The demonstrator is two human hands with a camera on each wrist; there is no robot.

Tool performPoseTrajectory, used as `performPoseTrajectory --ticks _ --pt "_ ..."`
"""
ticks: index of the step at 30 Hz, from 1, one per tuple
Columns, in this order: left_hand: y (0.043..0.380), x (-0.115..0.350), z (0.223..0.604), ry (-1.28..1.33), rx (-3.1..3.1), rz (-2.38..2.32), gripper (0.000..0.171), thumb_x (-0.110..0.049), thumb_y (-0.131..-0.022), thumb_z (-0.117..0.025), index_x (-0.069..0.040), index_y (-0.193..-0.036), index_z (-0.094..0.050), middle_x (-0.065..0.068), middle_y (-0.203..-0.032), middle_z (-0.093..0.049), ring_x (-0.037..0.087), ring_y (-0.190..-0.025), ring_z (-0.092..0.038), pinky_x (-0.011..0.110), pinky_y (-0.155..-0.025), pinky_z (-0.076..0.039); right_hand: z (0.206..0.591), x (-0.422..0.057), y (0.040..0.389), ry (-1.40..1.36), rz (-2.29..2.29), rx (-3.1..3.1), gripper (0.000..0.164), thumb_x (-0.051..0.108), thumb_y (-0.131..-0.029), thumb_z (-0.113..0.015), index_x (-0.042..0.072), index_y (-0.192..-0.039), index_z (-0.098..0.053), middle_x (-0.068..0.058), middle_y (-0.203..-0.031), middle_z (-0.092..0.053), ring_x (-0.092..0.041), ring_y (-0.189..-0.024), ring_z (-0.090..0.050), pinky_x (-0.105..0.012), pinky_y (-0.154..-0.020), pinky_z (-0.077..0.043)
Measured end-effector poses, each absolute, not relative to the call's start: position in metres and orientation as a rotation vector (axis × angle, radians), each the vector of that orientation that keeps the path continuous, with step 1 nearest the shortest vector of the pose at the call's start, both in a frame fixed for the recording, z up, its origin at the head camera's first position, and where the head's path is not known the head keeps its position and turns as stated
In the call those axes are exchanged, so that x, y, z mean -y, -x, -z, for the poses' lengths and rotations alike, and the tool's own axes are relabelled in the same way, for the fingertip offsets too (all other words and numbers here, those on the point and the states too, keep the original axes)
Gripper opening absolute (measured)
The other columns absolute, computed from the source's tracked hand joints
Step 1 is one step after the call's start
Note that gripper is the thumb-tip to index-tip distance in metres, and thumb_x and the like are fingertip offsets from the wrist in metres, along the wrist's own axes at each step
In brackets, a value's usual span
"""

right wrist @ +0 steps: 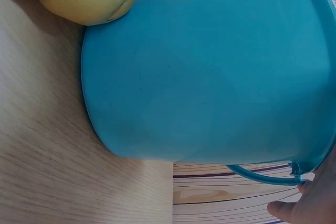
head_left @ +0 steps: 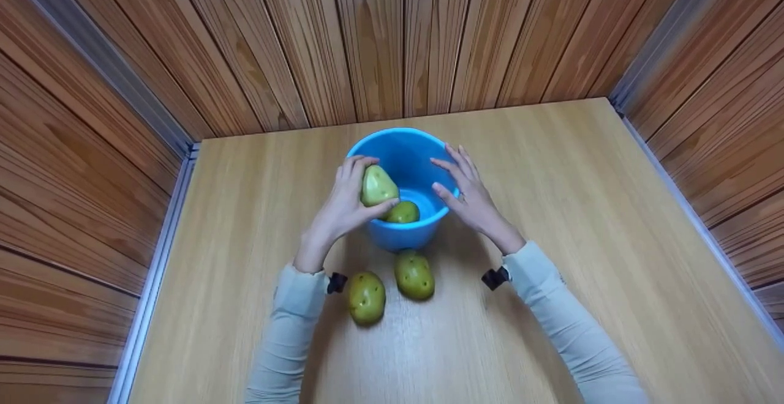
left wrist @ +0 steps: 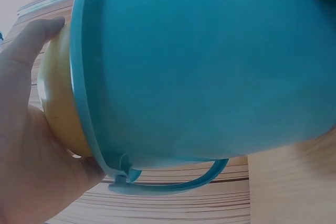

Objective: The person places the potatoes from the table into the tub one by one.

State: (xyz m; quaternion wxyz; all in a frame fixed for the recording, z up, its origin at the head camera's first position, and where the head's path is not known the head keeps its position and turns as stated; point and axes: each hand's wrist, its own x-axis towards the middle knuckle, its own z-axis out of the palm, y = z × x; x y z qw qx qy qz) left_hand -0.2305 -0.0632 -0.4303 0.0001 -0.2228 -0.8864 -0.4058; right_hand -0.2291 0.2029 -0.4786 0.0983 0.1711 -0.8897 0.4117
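A blue bucket [head_left: 407, 239] stands upright on the table, mouth up. At the left side of its mouth my left hand [head_left: 343, 199] grips a pale green potato [head_left: 378, 187], thumb on the near side and fingers on the far side. The left wrist view shows that potato rising above the rim, its lower part hidden by the bucket wall. Another green potato [head_left: 404, 212] shows inside the bucket, just past the near rim. At the right rim is my right hand [head_left: 468, 196], fingers spread and reaching over the opening, with nothing held.
Two green potatoes lie on the table in front of the bucket, a left potato [head_left: 366, 298] and a right potato [head_left: 414, 275] close to the bucket's base. A blue handle [left wrist: 178, 186] hangs at the bucket's far side. Wood-panelled walls [head_left: 380, 43] border the table.
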Motion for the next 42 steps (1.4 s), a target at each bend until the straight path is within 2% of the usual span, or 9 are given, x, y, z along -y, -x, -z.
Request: performPoseTrajectory --ticks 8,15,20,26,35,42 --pt "0.233 0.061 0.432 0.721 2.76 1.256 0.079 -0.06 -0.076 -0.064 -0.02 -0.137 -0.034 0.002 -0.139 -0.031 0.019 -0.125 -0.03 0.04 -0.096 -0.042 0.477 -0.201 0.229 -0.505 -1.224 2.645 0.05 0.048 -0.091 -0.048 0.036 -0.139 -0.038 0.011 -0.155 -0.011 -0.023 -0.143 0.0 -0.062 -0.107 -0.017" --pt "0.232 0.061 0.431 0.717 2.757 1.273 0.081 -0.063 -0.077 -0.06 -0.021 -0.14 -0.031 0.002 -0.145 -0.027 0.02 -0.134 -0.026 0.047 -0.105 -0.034 0.478 -0.201 0.23 -0.5 -1.218 2.655 0.049 0.048 -0.092 -0.047 0.037 -0.139 -0.037 0.012 -0.155 -0.011 -0.022 -0.143 0.001 -0.063 -0.107 -0.016" --pt "0.23 0.063 0.431 0.728 2.757 1.275 0.078 -0.062 -0.078 -0.059 -0.022 -0.14 -0.032 0.0 -0.145 -0.028 0.019 -0.134 -0.026 0.047 -0.105 -0.034 0.478 -0.2 0.23 -0.513 -1.22 2.639 0.049 0.047 -0.092 -0.048 0.037 -0.139 -0.038 0.008 -0.155 -0.013 -0.024 -0.143 0.0 -0.064 -0.106 -0.017" --pt "0.228 0.066 0.432 0.724 2.748 1.277 0.075 -0.063 -0.078 -0.058 -0.025 -0.139 -0.034 -0.002 -0.145 -0.03 0.018 -0.135 -0.023 0.048 -0.105 -0.033 0.478 -0.201 0.23 -0.508 -1.24 2.636 0.048 0.046 -0.092 -0.048 0.038 -0.139 -0.037 0.004 -0.155 -0.013 -0.019 -0.143 0.003 -0.064 -0.106 -0.016" --pt "0.224 0.072 0.433 0.747 2.693 1.284 0.071 -0.057 -0.08 -0.061 -0.024 -0.138 -0.037 -0.002 -0.145 -0.031 0.019 -0.135 -0.024 0.05 -0.105 -0.032 0.476 -0.202 0.228 -0.502 -1.242 2.635 0.049 0.047 -0.092 -0.048 0.036 -0.138 -0.039 0.007 -0.155 -0.012 -0.017 -0.143 0.003 -0.063 -0.107 -0.014" --pt "0.22 0.075 0.432 0.723 2.697 1.294 0.071 -0.059 -0.08 -0.06 -0.027 -0.138 -0.036 -0.004 -0.145 -0.03 0.016 -0.134 -0.024 0.047 -0.105 -0.033 0.477 -0.202 0.228 -0.499 -1.235 2.636 0.048 0.046 -0.092 -0.049 0.037 -0.138 -0.039 0.007 -0.155 -0.013 -0.018 -0.143 0.002 -0.062 -0.107 -0.015"
